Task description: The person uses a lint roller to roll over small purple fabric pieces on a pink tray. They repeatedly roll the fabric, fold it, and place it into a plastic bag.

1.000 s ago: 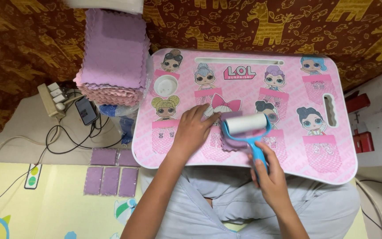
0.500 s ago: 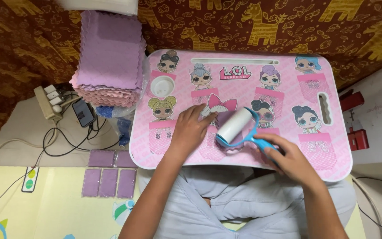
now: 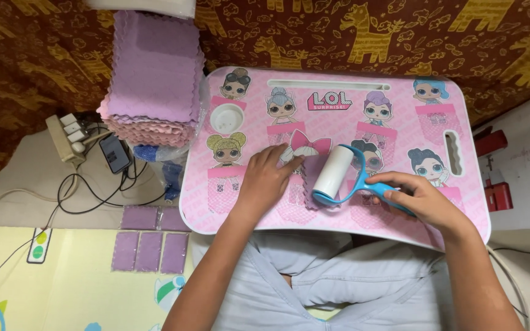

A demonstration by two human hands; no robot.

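A pink lap table [image 3: 400,92] printed with cartoon dolls spans my lap. My left hand [image 3: 267,179] lies flat on it, pressing a small pink cloth square [image 3: 297,187] whose scalloped edge shows beside my fingers. My right hand [image 3: 417,200] grips the blue handle of a lint roller [image 3: 334,171]. The roller's white drum rests on the right edge of the cloth, angled toward the upper right.
A tall stack of purple and pink cloth squares [image 3: 153,79] stands left of the table. Several purple squares [image 3: 148,242] lie on the floor mat below it. A power strip [image 3: 67,138], a phone [image 3: 115,153] and cables sit at the left. A red object [image 3: 498,196] is right of the table.
My right hand swung out to the right, turning the roller from crosswise to slanted, handle pointing right. The left hand stayed pressed on the cloth.
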